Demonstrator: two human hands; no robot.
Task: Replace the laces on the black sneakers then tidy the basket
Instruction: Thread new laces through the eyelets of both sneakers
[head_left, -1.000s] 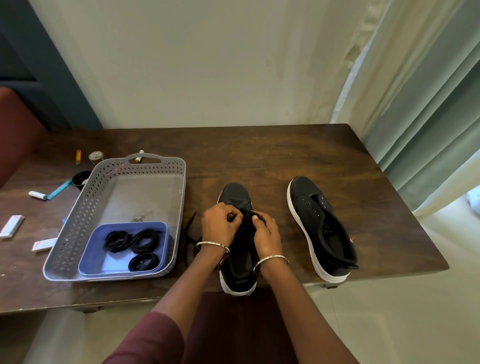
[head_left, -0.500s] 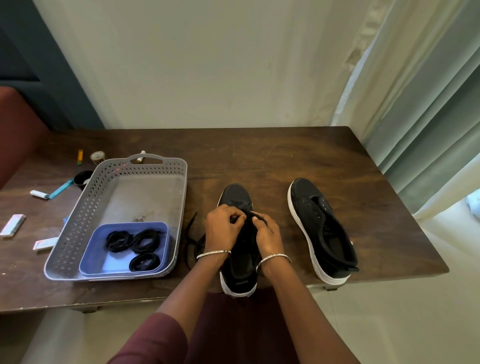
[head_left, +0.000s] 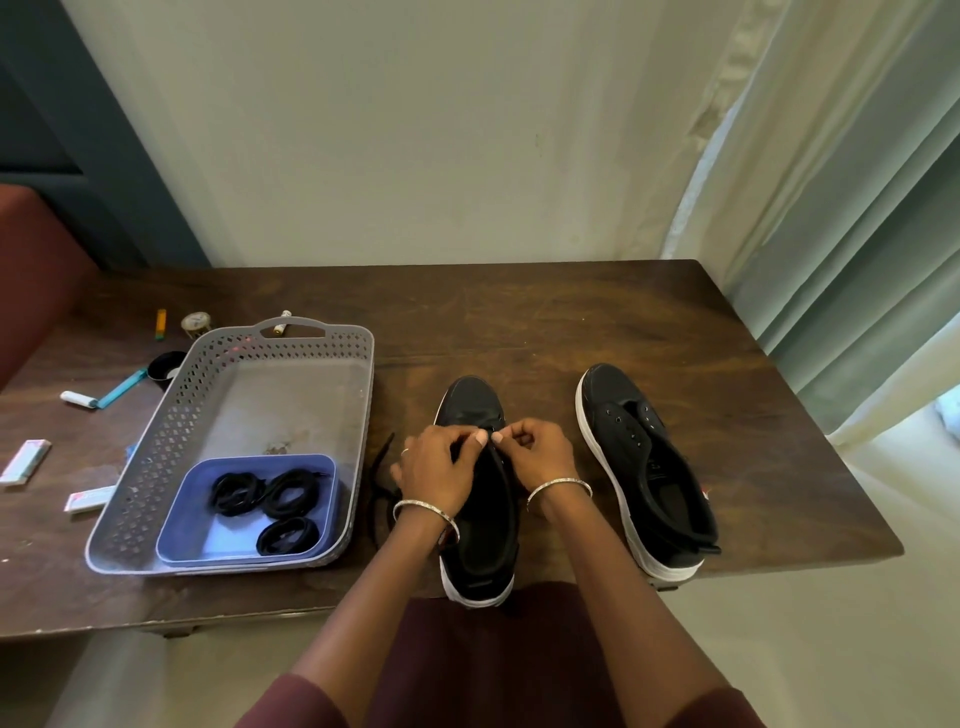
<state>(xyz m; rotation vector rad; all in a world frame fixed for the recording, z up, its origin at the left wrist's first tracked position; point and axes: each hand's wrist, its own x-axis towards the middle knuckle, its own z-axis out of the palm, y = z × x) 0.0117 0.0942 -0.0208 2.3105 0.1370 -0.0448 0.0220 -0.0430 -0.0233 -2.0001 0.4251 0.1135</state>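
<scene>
The sneaker (head_left: 472, 405) sits toe-away at 6 o'clock on the surface (head_left: 571, 322), so the left hand (head_left: 436, 462) and right hand (head_left: 540, 457), each pinching the lace (head_left: 382, 467), reach its front eyelets evenly.

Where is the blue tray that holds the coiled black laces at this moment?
In the head view, the blue tray with the coiled black laces sits inside the grey basket, at its near end, left of the left sneaker.
</scene>
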